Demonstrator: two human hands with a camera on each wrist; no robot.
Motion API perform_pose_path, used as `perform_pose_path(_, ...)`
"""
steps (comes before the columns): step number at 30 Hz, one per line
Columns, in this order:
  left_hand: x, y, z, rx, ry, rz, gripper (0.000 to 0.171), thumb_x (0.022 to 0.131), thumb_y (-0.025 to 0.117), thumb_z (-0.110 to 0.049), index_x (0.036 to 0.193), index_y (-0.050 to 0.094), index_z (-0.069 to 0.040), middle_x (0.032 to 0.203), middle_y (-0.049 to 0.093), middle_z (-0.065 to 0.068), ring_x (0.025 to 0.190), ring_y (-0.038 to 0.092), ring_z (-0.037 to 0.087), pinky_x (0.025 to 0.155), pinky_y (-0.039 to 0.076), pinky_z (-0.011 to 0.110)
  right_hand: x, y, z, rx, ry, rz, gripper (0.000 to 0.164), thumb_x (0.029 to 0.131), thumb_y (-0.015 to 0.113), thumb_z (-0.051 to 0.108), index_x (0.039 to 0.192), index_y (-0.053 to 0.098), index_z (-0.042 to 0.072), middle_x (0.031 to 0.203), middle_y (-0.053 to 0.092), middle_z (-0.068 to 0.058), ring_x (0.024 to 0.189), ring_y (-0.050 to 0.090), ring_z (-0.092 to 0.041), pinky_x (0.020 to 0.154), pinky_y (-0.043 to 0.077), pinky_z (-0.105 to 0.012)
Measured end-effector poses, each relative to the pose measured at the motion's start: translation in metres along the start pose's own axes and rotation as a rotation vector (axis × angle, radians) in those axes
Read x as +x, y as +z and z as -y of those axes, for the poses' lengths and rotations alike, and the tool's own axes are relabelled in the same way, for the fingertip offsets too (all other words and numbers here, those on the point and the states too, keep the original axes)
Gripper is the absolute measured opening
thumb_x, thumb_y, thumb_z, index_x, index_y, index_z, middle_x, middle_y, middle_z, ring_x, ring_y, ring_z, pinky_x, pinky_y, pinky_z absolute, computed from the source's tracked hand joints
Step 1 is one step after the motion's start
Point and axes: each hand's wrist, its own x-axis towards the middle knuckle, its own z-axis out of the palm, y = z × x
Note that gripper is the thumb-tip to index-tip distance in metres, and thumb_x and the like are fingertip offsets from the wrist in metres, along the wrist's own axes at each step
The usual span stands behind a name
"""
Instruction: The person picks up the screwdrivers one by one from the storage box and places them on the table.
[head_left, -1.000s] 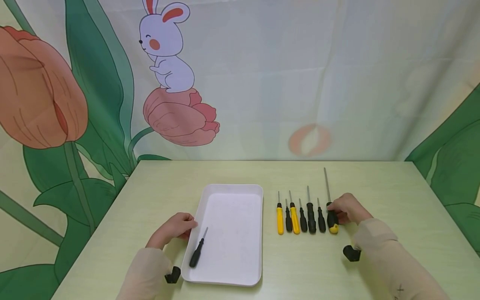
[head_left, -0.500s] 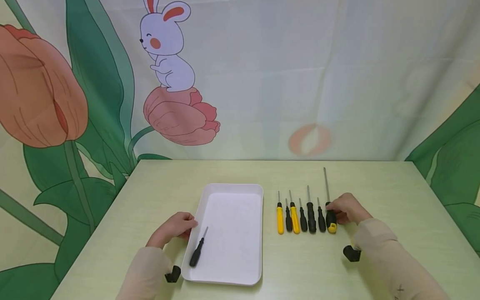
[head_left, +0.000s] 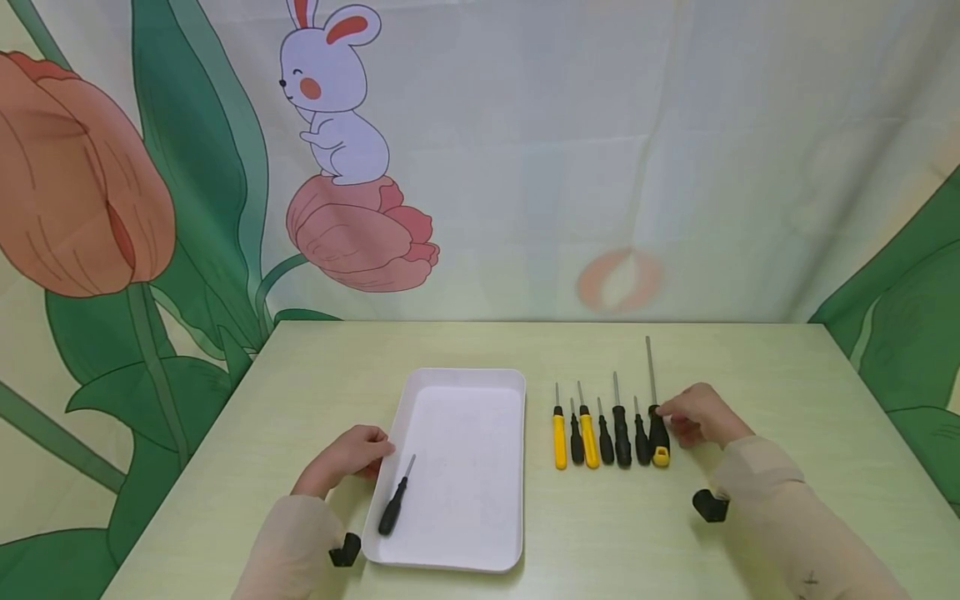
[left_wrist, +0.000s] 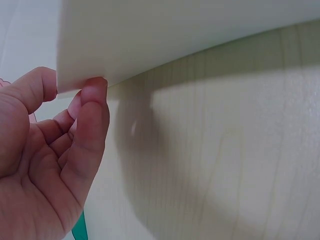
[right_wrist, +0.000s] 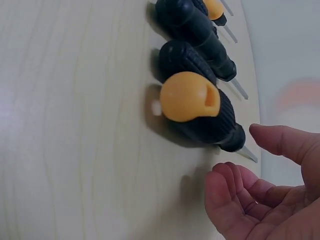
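Note:
My left hand (head_left: 351,457) pinches the left rim of a white tray (head_left: 480,500); in the left wrist view the thumb and fingers (left_wrist: 92,125) grip its edge. A small black screwdriver (head_left: 393,508) lies inside the tray at the left. My right hand (head_left: 703,414) is beside a long screwdriver (head_left: 657,433) with a black handle and yellow end cap, the last on the right of a row. In the right wrist view, thumb and fingers (right_wrist: 285,142) stand apart with nothing between them, just off the handle's neck.
Left of the long screwdriver several others lie side by side, shafts pointing away: small black ones (head_left: 642,442), a larger black one (head_left: 622,437) and two yellow ones (head_left: 560,442). The pale wooden table (head_left: 600,533) ends at a printed curtain (head_left: 525,167).
The long screwdriver's handle has shifted slightly left, closer to the row. My right hand has let go of it and drawn a little to the right. My left hand and the tray stay put.

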Motion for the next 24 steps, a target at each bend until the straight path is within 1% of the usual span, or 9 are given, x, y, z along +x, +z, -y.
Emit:
perform_pose_path(7, -0.002, 0.000, -0.002, -0.003, 0.002, 0.000, 0.013, 0.085, 0.049, -0.012, 0.082, 0.053, 0.000, 0.066, 0.050, 0.003, 0.058, 0.052, 0.014, 0.057, 0.044, 0.027, -0.001, -0.003, 0.007, 0.007, 0.003, 0.004, 0.054, 0.081, 0.058, 0.016, 0.121, 0.035, -0.012, 0.096, 0.051, -0.018, 0.072, 0.052, -0.021, 0.063, 0.050, -0.030)
perform_pose_path(13, -0.003, 0.000, -0.002, -0.011, 0.009, 0.001, 0.013, 0.084, 0.049, -0.012, 0.082, 0.053, 0.000, 0.065, 0.049, 0.003, 0.057, 0.051, 0.014, 0.056, 0.044, 0.026, -0.001, -0.004, 0.011, 0.030, 0.001, 0.016, 0.057, 0.082, 0.057, 0.018, 0.125, 0.030, -0.009, 0.097, 0.052, -0.018, 0.068, 0.052, -0.018, 0.061, 0.049, -0.028)
perform_pose_path(18, -0.004, 0.000, -0.003, -0.010, 0.010, 0.001, 0.013, 0.084, 0.049, -0.012, 0.083, 0.053, 0.001, 0.066, 0.050, 0.003, 0.058, 0.051, 0.014, 0.057, 0.045, 0.027, -0.004, -0.002, 0.015, 0.045, -0.019, 0.035, 0.055, 0.084, 0.055, 0.021, 0.124, 0.033, -0.008, 0.094, 0.053, -0.015, 0.063, 0.052, -0.015, 0.060, 0.049, -0.028)
perform_pose_path(24, -0.003, 0.000, -0.003, -0.006, 0.009, -0.005, 0.013, 0.084, 0.049, -0.012, 0.084, 0.053, 0.001, 0.067, 0.051, 0.004, 0.058, 0.051, 0.014, 0.057, 0.045, 0.027, -0.013, 0.003, 0.023, 0.055, -0.056, 0.067, 0.050, 0.085, 0.053, 0.022, 0.122, 0.035, -0.008, 0.092, 0.052, -0.014, 0.062, 0.052, -0.014, 0.061, 0.049, -0.028)
